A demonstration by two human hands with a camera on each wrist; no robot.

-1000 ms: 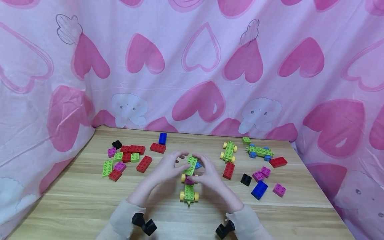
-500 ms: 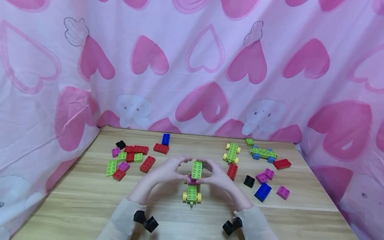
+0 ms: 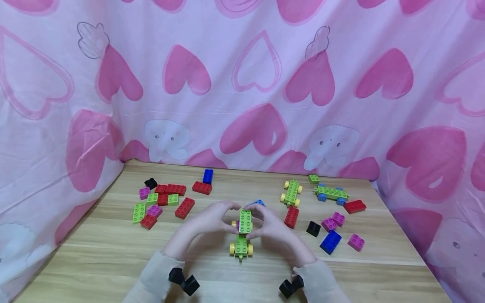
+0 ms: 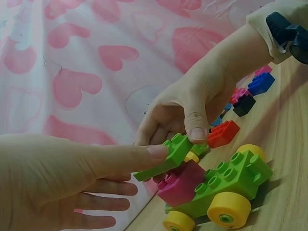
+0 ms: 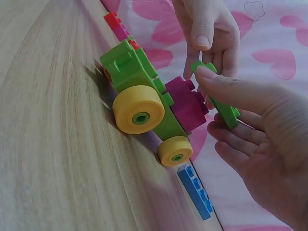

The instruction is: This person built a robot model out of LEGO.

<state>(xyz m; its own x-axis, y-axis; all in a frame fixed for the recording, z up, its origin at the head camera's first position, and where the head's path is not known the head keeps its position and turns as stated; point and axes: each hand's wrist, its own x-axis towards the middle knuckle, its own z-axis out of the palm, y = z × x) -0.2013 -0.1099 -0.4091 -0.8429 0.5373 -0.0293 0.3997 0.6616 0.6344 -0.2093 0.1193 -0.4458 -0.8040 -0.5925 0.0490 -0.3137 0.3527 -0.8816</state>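
A green brick [image 3: 245, 221] is held tilted between my left hand [image 3: 216, 218] and my right hand [image 3: 272, 224], thumbs at the near end and fingers toward the far end. Below it, a magenta brick [image 4: 182, 185] sits on a green wheeled base [image 3: 241, 243] with yellow wheels, which stands on the table. In the right wrist view the green brick [image 5: 225, 108] is apart from the magenta brick's studs, slanting beside them. From the head view the held brick hides most of the magenta one.
A blue brick [image 3: 258, 203] lies just beyond the hands. To the left are several red, green, magenta and black bricks [image 3: 163, 199]. Two more wheeled bases [image 3: 291, 192] stand at the back right, near red, black, magenta and blue bricks [image 3: 331, 242]. A heart-patterned curtain [image 3: 253, 128] borders the table [image 3: 94, 261].
The green brick has come nearer to me, from beyond the wheeled base to over its middle. Both hands have closed in around it, and the blue brick behind shows more.
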